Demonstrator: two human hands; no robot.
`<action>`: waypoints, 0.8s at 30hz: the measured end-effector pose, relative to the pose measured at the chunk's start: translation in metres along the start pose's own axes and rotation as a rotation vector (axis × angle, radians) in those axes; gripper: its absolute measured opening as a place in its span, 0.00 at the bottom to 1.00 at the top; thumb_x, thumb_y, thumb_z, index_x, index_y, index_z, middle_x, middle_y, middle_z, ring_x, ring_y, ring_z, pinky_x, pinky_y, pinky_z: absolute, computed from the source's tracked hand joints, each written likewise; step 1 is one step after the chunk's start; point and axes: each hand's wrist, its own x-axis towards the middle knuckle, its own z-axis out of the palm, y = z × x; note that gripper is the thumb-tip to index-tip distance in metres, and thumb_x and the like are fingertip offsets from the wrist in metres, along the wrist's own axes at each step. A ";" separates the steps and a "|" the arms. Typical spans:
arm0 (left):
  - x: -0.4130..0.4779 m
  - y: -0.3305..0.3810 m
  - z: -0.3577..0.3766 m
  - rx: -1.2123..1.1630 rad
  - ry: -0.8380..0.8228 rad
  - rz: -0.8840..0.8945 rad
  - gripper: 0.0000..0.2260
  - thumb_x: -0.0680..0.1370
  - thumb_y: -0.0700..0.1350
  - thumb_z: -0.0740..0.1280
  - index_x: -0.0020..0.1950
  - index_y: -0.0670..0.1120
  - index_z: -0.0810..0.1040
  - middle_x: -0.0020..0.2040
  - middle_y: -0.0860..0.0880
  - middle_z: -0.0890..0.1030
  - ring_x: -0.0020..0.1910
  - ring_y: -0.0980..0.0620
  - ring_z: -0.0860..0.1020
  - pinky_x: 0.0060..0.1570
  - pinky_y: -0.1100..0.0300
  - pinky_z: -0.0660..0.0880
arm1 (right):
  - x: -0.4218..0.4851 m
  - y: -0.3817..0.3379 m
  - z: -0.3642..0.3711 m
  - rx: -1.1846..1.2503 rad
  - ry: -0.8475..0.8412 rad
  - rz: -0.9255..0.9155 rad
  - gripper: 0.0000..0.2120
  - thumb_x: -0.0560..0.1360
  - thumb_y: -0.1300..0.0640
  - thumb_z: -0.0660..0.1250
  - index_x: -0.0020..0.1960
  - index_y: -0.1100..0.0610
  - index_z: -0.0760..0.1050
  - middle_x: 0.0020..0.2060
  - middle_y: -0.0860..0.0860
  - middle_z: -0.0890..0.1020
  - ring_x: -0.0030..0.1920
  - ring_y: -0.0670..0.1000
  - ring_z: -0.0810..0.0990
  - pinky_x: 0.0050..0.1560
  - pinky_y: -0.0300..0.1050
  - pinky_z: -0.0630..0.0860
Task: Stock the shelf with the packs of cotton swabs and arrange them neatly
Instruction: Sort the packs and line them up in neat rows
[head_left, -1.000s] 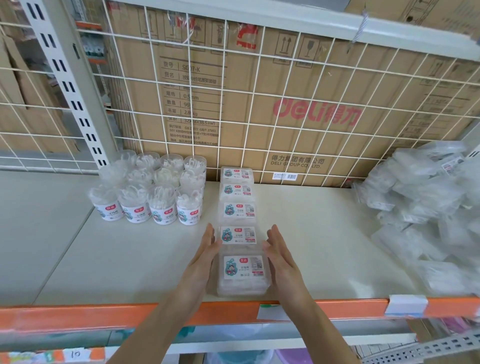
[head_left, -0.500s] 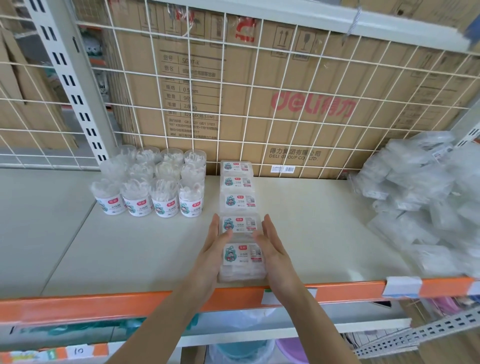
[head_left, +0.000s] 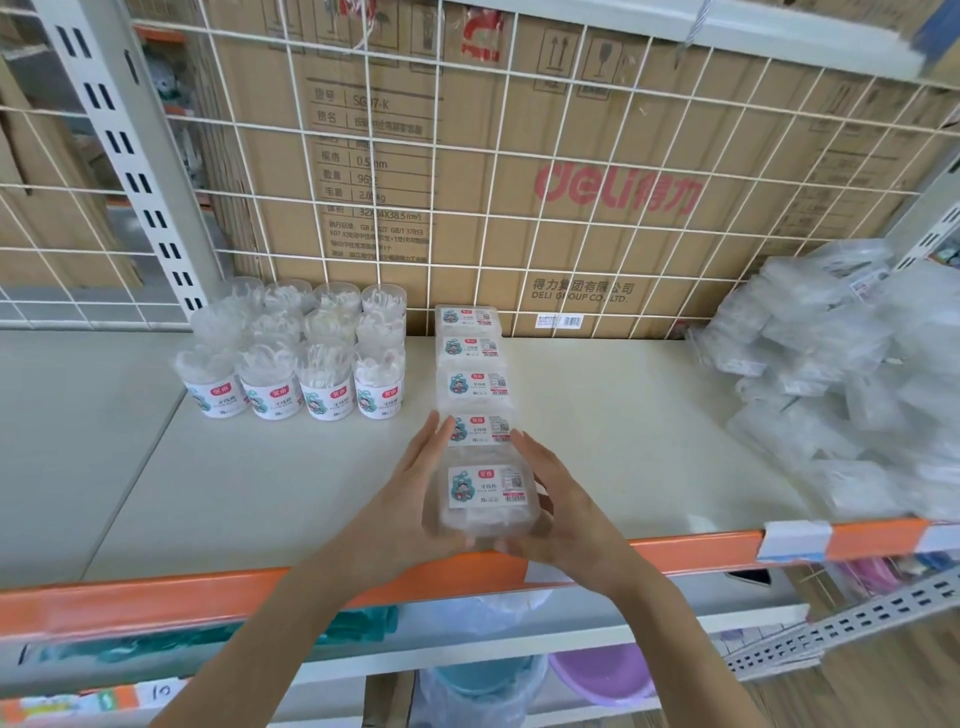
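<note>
A clear, white-labelled rectangular plastic pack is pressed between the left hand and the right hand, fingers straight and flat along its sides, the gap no wider than the pack. It is set at the front edge of the cream shelf board, heading a row of four like packs run back to a white wire grid. Clear round tubs are stood left, a heap of clear bagged packs right.
</note>
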 end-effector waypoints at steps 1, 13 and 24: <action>0.000 0.000 0.000 0.010 0.013 0.006 0.48 0.67 0.46 0.78 0.71 0.62 0.45 0.74 0.63 0.42 0.67 0.79 0.44 0.60 0.82 0.51 | 0.001 0.000 0.000 -0.044 0.009 -0.005 0.45 0.64 0.59 0.75 0.74 0.43 0.57 0.72 0.48 0.59 0.72 0.50 0.63 0.63 0.53 0.73; 0.000 -0.006 0.001 0.003 0.026 0.020 0.45 0.69 0.38 0.75 0.70 0.62 0.46 0.74 0.63 0.44 0.63 0.83 0.47 0.59 0.82 0.56 | 0.007 0.000 0.000 -0.052 0.049 -0.014 0.43 0.66 0.64 0.77 0.72 0.47 0.57 0.69 0.46 0.64 0.63 0.35 0.68 0.60 0.36 0.73; 0.001 -0.008 -0.001 -0.018 0.032 0.010 0.48 0.67 0.45 0.78 0.69 0.66 0.45 0.76 0.62 0.45 0.71 0.71 0.47 0.65 0.77 0.53 | 0.004 0.000 -0.001 -0.002 0.059 -0.018 0.41 0.66 0.61 0.77 0.69 0.41 0.58 0.67 0.45 0.67 0.62 0.37 0.71 0.57 0.35 0.73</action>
